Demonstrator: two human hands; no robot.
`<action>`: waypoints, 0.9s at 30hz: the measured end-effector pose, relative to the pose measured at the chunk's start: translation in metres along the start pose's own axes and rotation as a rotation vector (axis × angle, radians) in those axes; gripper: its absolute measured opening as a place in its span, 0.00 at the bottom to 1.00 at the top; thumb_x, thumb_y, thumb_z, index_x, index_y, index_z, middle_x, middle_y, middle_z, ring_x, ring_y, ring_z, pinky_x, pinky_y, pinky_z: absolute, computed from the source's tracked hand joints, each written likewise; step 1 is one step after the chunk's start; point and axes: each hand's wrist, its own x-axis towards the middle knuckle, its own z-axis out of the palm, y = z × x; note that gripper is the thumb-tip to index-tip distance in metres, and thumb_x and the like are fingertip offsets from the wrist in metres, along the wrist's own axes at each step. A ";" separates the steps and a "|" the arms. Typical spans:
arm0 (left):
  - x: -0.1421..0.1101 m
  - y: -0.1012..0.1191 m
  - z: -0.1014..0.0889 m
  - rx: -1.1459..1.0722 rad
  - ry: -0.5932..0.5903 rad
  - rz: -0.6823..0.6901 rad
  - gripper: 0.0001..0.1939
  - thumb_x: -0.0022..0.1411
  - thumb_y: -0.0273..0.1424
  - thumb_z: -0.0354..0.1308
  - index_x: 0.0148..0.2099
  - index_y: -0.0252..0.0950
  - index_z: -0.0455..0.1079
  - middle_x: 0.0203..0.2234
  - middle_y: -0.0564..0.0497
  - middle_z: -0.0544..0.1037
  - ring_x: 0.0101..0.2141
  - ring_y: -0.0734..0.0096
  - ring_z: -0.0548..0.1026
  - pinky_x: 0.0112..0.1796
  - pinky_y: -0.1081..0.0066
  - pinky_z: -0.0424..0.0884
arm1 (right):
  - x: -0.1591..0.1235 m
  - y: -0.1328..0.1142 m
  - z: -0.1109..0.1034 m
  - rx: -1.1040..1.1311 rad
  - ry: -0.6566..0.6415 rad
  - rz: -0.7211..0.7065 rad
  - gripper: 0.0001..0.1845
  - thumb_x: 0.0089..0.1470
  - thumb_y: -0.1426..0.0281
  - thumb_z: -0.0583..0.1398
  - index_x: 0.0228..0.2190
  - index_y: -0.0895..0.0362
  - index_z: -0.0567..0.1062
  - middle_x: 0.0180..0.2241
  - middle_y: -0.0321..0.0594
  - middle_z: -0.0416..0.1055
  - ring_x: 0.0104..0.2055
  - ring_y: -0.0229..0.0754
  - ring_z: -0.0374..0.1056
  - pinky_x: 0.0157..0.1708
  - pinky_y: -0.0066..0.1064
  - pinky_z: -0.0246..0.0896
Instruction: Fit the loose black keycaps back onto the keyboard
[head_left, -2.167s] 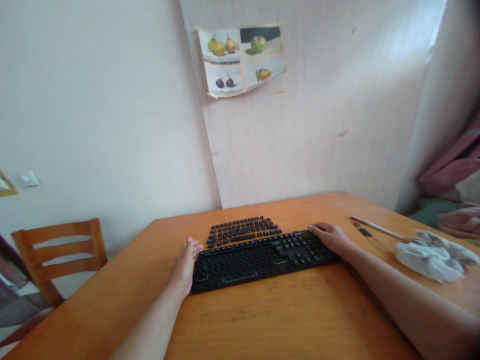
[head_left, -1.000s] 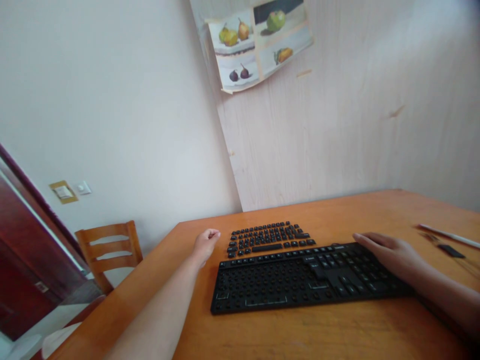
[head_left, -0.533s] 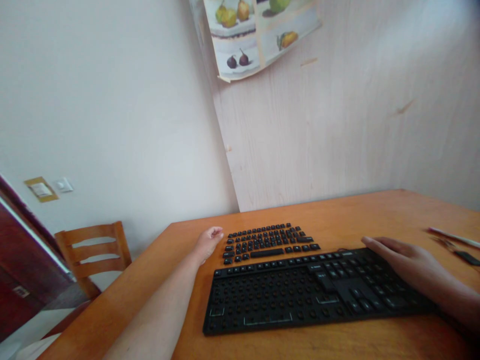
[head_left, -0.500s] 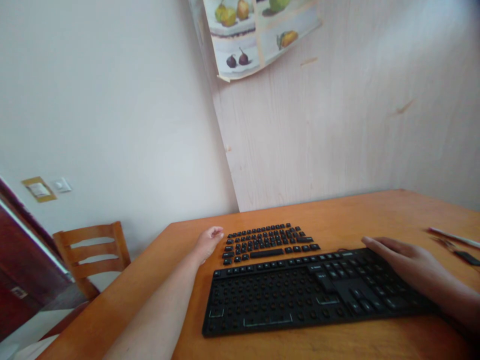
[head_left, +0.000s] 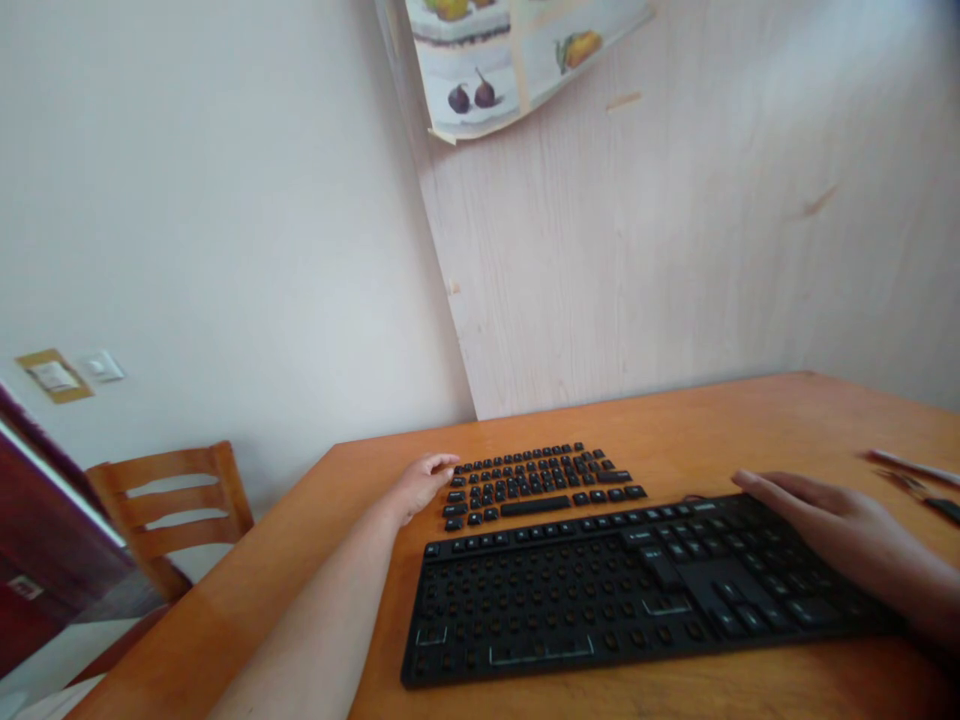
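- Left hand [head_left: 421, 488]: fingers [head_left: 442, 461] set narrow at the upper-left corner of the loose keycaps [head_left: 536, 506]. Contact, and whether a keycap is held, cannot be determined.
- Change, left hand: 2.2 s ago it lay against the left edge of the keyboard [head_left: 555, 600]; half a second ago the fingertips were just short of the keycaps.
- Right hand [head_left: 836, 525]: rests over the keyboard's right end, as in the earlier frames. Finger spread cannot be determined.
- Keyboard: flat on the counter [head_left: 277, 545], in front of the keycaps. Top row and right-hand keys fitted; main block exposed.
- Keycaps: laid out in rows behind the keyboard, long bar in the nearest row.
- Right edge of view: slim rod [head_left: 911, 468] and black object [head_left: 943, 508], both now partly cut off. The white cloth seen 2.2 s ago has left the view.
- Beyond: chair [head_left: 169, 510] at left; fruit print [head_left: 480, 95], now cropped at the top.
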 end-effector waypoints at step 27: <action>0.003 0.002 0.003 0.100 0.061 0.066 0.11 0.47 0.32 0.66 0.37 0.39 0.80 0.43 0.45 0.78 0.48 0.57 0.73 0.56 0.62 0.61 | 0.003 0.003 0.001 -0.018 0.030 -0.004 0.34 0.44 0.40 0.55 0.37 0.52 0.82 0.47 0.42 0.77 0.54 0.58 0.68 0.60 0.45 0.56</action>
